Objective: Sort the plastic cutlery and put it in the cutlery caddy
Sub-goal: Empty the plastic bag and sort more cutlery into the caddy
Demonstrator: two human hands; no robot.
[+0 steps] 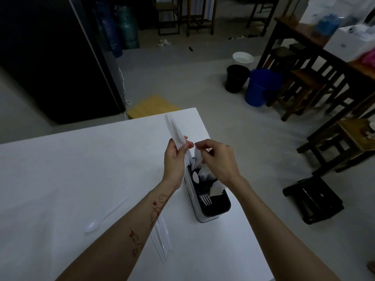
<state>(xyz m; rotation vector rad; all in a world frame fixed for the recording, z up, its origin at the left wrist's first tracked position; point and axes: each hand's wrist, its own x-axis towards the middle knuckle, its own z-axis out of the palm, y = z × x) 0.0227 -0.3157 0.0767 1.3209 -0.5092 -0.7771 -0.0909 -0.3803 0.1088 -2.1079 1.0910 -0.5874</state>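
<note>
A narrow dark cutlery caddy (220, 209) with a pale rim stands near the right edge of the white table (81, 169). White plastic forks (206, 199) and spoons (195, 177) stick up in it. My left hand (175, 161) grips a bundle of white plastic cutlery (173, 128), its ends pointing up and away, just left of the caddy's far end. My right hand (217, 159) hovers over the caddy with fingers curled, pinching a white piece (197, 158) that stands in it. A lone white spoon (95, 224) lies on the table at left. Clear pieces (162, 240) lie under my left forearm.
The table ends just right of the caddy. On the floor beyond are a black stool (312, 199), a blue bucket (259, 88), a black bin (236, 78), a white bucket (242, 57) and wooden stools under a wooden table (304, 33). A dark fridge (50, 57) stands at left.
</note>
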